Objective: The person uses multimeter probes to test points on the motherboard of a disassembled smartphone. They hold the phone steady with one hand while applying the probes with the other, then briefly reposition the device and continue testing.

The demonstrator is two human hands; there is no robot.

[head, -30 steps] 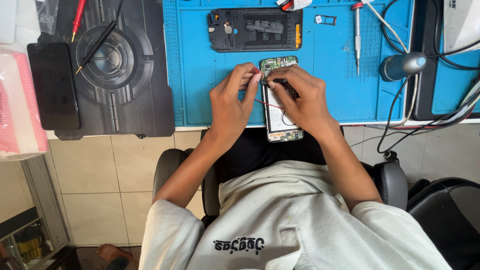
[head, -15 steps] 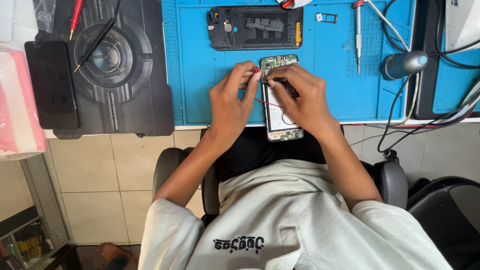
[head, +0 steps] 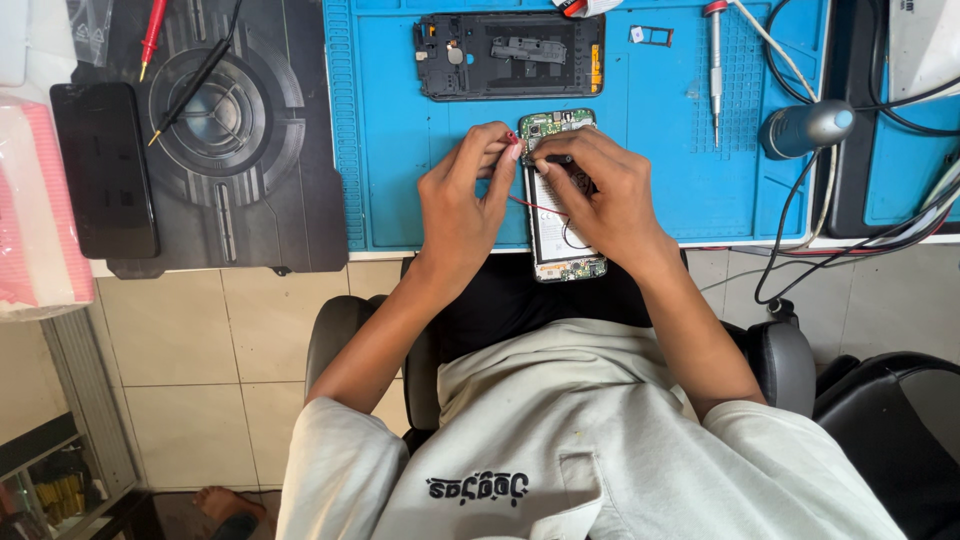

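An opened phone (head: 562, 250) with a bare circuit board lies on the front edge of the blue mat (head: 400, 180), its lower end hanging over the edge. My left hand (head: 462, 200) pinches a red probe tip (head: 512, 138) against the top left of the board. A thin red wire (head: 528, 206) crosses the phone below it. My right hand (head: 605, 195) rests over the phone and presses a thin black probe (head: 558, 159) onto the board near the top.
A black phone frame (head: 510, 55) lies at the back of the mat, with a small tray (head: 652, 35) and a screwdriver (head: 715, 65) to its right. A black pad (head: 260, 200) on the left carries a dark phone (head: 105, 170). Cables and a grey cylinder tool (head: 808, 127) crowd the right.
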